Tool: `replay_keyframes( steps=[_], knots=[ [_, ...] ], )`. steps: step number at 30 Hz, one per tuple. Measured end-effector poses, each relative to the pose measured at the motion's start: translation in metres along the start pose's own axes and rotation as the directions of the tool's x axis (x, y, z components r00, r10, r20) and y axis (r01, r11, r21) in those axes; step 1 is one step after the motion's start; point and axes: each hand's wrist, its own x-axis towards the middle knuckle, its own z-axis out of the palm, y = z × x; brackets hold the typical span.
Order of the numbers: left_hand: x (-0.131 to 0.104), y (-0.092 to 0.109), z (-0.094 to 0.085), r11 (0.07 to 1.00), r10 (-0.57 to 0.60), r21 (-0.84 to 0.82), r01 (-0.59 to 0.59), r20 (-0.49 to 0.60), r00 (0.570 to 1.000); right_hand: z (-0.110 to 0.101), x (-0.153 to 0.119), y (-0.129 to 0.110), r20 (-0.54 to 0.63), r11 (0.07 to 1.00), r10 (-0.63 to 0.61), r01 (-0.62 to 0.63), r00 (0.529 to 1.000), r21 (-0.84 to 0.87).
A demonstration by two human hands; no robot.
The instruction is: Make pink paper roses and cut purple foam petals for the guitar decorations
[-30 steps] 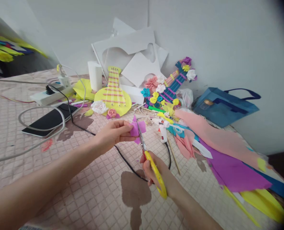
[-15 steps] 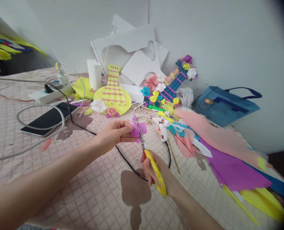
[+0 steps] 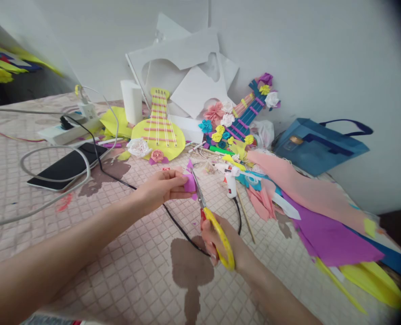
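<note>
Between the thumb and fingers of my left hand point(image 3: 164, 187) is pinched a small piece of purple paper point(image 3: 189, 184). My right hand point(image 3: 217, 239) is closed round the handles of yellow-handled scissors point(image 3: 222, 243), whose blades lie along the paper's right edge. Beyond my left hand a yellow paper guitar point(image 3: 159, 135) leans upright, with a white paper flower point(image 3: 138, 147) and a pink paper flower point(image 3: 157, 156) at its base. To the right of the blades lies a white glue gun point(image 3: 232, 180) with its black cord.
Behind stands a blue paper guitar point(image 3: 246, 122) with several paper flowers. Coloured crepe paper point(image 3: 335, 232) and a blue bag point(image 3: 318, 146) are on the right. A phone point(image 3: 68, 167), looping cables and a power strip point(image 3: 68, 128) lie left. Cut white boards point(image 3: 193, 90) lean on the wall.
The part of the purple paper right of the blades is gone from view, leaving a smaller piece in my left hand. The scissors have closed a little. The view has shifted slightly.
</note>
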Motion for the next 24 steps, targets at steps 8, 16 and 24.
replay_keyframes(
  steps=[8, 16, 24],
  knots=[
    [-0.004, -0.005, 0.002, 0.953, 0.061, 0.295, -0.073, 0.05, 0.997, -0.011, -0.002, -0.009, -0.036, 0.988, -0.017, 0.022, 0.999, 0.153],
    [-0.024, -0.025, 0.016, 0.424, 0.4, 0.741, -0.52, 0.362, 0.842, -0.022, -0.003, -0.012, -0.074, 0.977, -0.167, 0.175, 0.983, 0.12],
    [-0.032, -0.043, 0.013, -0.114, 0.505, 0.662, -0.741, 0.681, 0.53, -0.02, -0.007, -0.017, -0.081, 0.952, -0.235, 0.246, 0.969, 0.18]
  ],
)
